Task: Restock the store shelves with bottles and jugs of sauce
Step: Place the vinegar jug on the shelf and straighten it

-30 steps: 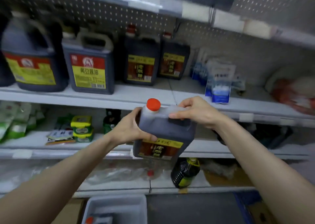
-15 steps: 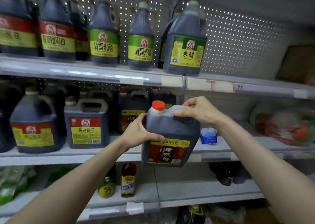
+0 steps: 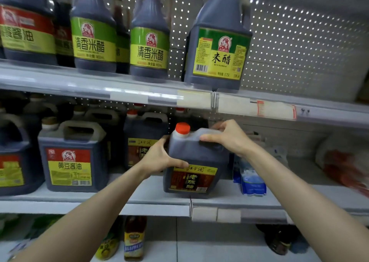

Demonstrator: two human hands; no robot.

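Note:
A dark sauce jug (image 3: 194, 162) with a red cap and a brown-and-yellow label stands at the front of the middle shelf (image 3: 151, 200). My left hand (image 3: 159, 158) grips its left side, thumb across the front above the label. My right hand (image 3: 227, 137) holds the top handle. Behind and left of it stands a matching jug (image 3: 141, 140) with the same label.
Left on the middle shelf stand large soy sauce jugs (image 3: 73, 156) with red-and-yellow labels. Blue-and-white packets (image 3: 251, 180) lie just right of the held jug. The upper shelf (image 3: 99, 88) carries green-labelled vinegar bottles (image 3: 217, 44). Small bottles (image 3: 133, 239) stand on the lower shelf.
Both hands have carried the jug up and forward from below the shelf onto the front of the middle shelf. The view has tilted upward and closed in.

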